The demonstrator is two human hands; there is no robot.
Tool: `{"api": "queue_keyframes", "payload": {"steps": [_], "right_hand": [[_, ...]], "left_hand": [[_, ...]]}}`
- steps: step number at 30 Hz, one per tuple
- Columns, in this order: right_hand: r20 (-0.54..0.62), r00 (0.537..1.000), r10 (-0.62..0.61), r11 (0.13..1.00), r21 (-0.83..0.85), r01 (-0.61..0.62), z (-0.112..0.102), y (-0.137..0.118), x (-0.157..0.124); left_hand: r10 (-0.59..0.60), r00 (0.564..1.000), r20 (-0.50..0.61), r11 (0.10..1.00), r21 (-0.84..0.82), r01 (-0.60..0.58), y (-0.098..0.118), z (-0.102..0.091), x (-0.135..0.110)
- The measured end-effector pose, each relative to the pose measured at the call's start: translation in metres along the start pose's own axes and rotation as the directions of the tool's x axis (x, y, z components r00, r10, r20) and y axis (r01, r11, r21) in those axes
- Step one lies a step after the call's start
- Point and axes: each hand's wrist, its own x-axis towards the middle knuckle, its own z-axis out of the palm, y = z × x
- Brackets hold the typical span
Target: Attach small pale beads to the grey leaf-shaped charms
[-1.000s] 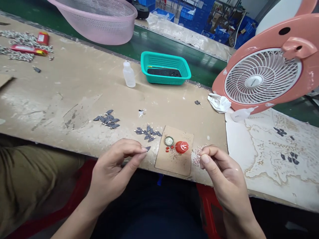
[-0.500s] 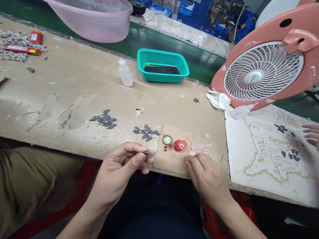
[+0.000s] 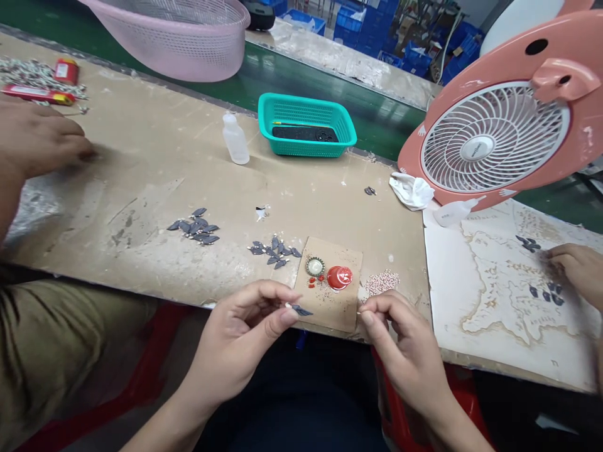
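Loose charms (image 3: 193, 226) lie on the tabletop (image 3: 141, 169). The left hand (image 3: 238, 345) pinches a dark leaf-shaped charm (image 3: 301, 310) at its narrow end, long axis nearly level, tip pointing right, just beside a cardboard square (image 3: 346, 317). The right hand (image 3: 405, 348) pinches narrowly on something too small to tell. At far right, a co-worker's hand (image 3: 577, 270) reaches over a printed sheet (image 3: 475, 301).

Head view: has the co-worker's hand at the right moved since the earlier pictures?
Yes: the co-worker's hand has moved left, in from the frame's right edge, over the white printed sheet, and is now close to the dark leaf-shaped charms.
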Motion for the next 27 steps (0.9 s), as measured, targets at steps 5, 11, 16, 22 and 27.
{"api": "queue_keyframes", "payload": {"steps": [5,11,16,22,27], "right_hand": [[-0.051,0.971,0.232,0.886,0.424,-0.19,0.004,-0.02,-0.007],[-0.089,0.981,0.175,0.887,0.447,-0.117,0.011,-0.038,-0.012],[-0.111,0.985,0.128,0.922,0.38,-0.077,0.014,-0.046,-0.013],[-0.116,0.991,0.07,0.953,0.301,-0.032,0.015,-0.047,-0.015],[-0.128,0.989,0.073,0.959,0.28,-0.035,0.016,-0.048,-0.013]], "left_hand": [[0.004,0.995,0.095,0.999,-0.049,0.0,0.005,0.017,0.001],[-0.028,0.987,0.155,0.997,-0.065,0.039,0.01,0.029,-0.002],[-0.031,0.987,0.156,0.996,-0.073,0.042,0.013,0.03,-0.005],[-0.039,0.988,0.147,0.995,-0.083,0.052,0.013,0.03,-0.004],[-0.035,0.99,0.138,0.995,-0.088,0.047,0.014,0.03,-0.004]]}}
